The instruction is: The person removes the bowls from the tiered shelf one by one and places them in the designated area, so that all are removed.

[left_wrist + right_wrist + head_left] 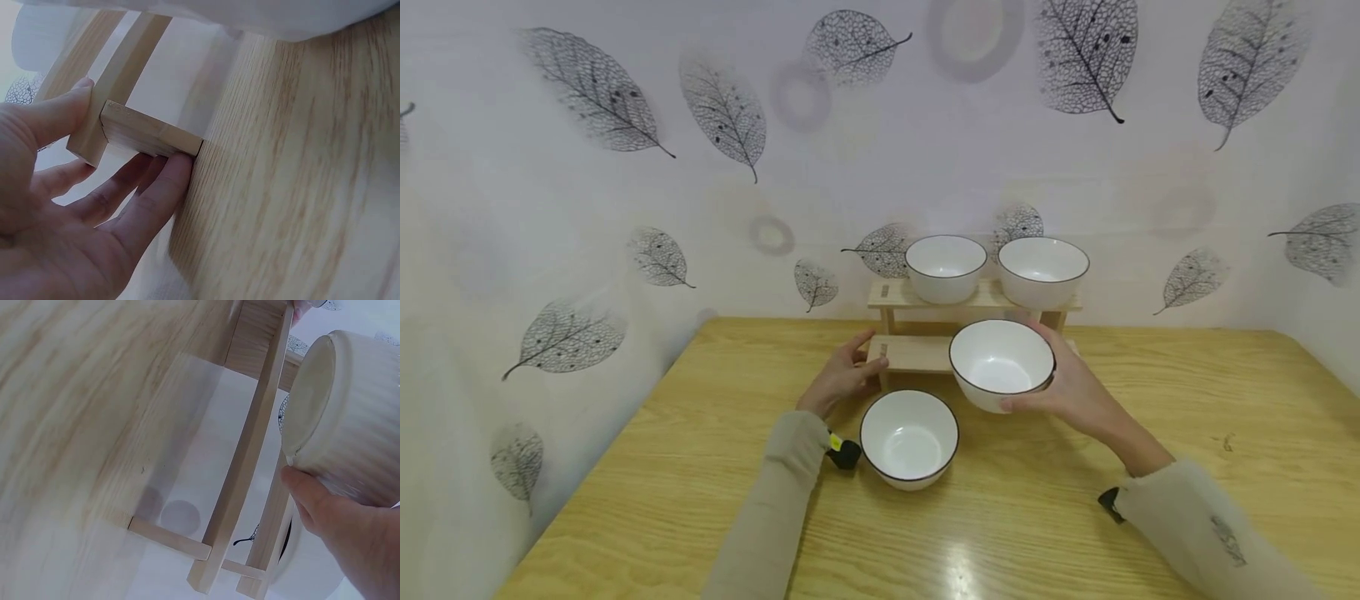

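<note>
My right hand (pixel 1070 390) clamps a dark-rimmed white bowl (pixel 1000 358) between thumb and fingers, just above the lower shelf (pixel 913 354); my left hand (pixel 846 373) grips that shelf's left end; two more bowls (pixel 946 268) sit on the upper shelf (pixel 895 293); a fourth bowl (pixel 910 437) stands on the table (pixel 700 467). My left thumb lies on top.

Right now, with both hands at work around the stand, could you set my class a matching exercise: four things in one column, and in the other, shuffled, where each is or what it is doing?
Column one
1. Left grip
2. Right grip
3. Rear left bowl
4. Nearest bowl

Column two
A. Standing on the tabletop
B. Touching the left end of the lower wooden shelf
C. Standing on the upper wooden shelf
D. Holding a white bowl above the table

Right pairs: 1-B, 2-D, 3-C, 4-A.
</note>
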Demonstrator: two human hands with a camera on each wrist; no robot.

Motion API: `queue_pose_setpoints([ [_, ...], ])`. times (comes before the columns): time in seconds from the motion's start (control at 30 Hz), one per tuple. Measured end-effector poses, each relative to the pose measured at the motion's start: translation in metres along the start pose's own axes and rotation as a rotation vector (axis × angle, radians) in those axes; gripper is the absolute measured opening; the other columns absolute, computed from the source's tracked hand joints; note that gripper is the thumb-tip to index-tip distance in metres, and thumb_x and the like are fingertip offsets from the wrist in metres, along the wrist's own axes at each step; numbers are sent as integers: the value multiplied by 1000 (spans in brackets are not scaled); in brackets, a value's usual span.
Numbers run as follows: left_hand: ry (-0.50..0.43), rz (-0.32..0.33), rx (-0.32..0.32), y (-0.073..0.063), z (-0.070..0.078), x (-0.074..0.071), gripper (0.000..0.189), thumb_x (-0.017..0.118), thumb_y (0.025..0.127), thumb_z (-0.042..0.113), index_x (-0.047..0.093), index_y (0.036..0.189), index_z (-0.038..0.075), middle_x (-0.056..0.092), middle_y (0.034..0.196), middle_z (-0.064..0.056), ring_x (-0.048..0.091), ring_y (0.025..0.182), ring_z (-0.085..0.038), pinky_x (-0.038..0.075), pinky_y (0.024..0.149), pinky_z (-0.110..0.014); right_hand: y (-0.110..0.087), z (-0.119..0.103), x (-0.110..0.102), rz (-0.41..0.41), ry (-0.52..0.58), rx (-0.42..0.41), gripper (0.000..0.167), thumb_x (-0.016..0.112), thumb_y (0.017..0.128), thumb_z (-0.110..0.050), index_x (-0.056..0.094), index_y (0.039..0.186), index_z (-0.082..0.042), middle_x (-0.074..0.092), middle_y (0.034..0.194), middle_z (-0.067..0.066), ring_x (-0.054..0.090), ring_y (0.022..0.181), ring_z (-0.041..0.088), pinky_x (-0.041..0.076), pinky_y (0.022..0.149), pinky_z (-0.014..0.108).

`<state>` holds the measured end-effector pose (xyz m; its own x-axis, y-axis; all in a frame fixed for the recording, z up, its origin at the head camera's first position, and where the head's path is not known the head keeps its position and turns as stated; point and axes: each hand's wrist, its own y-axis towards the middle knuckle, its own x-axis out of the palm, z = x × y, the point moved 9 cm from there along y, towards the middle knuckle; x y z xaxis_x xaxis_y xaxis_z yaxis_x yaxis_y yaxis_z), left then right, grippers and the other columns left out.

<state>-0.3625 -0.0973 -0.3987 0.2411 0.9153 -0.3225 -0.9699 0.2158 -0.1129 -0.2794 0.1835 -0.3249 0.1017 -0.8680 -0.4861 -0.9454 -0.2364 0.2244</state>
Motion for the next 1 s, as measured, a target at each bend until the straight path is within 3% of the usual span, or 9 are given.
queue_pose_setpoints([
  [0.1,-1,-3,-4,0,0,1,69,65,102,16,30,160,9,51,140,-30,59,116,-34,54,92,-43,-3,0,-2,0,-12,0,114,91,70,-11,18,157,6,38,147,29,52,122,43,43,100,54],
  [0.33,1,-3,6,0,1,0,68,65,102,16,30,160,8,50,141,-31,57,120,-37,51,96,-47,-11,-3,-3,-13,9,-31,108,91,70,-8,24,154,5,39,143,28,51,121,43,46,93,30],
  [0.5,-10,-6,4,0,0,0,68,65,102,15,30,159,7,49,143,-32,54,125,-40,49,100,-50,-16,-5,-3,-20,18,-49,107,91,69,-7,26,152,7,40,142,27,52,120,43,45,90,21],
  [0.7,-8,-8,1,1,-3,0,68,65,102,15,30,160,7,48,145,-31,53,127,-40,49,100,-50,-21,-5,-2,-48,5,-48,109,92,69,-6,23,152,8,37,144,27,52,120,45,48,89,27],
  [0.9,-35,-12,-4,2,-3,1,69,65,102,14,29,160,8,50,142,-31,57,123,-39,50,99,-49,-26,-9,-1,-67,5,-100,104,93,67,-6,31,150,4,39,143,22,52,119,43,50,91,39],
  [1.0,-49,-13,-4,2,-3,1,69,65,101,13,29,160,7,49,142,-31,57,122,-39,51,98,-48,-29,-9,-1,-70,-30,-110,105,95,66,-9,33,150,1,42,143,21,54,118,40,50,91,39],
])
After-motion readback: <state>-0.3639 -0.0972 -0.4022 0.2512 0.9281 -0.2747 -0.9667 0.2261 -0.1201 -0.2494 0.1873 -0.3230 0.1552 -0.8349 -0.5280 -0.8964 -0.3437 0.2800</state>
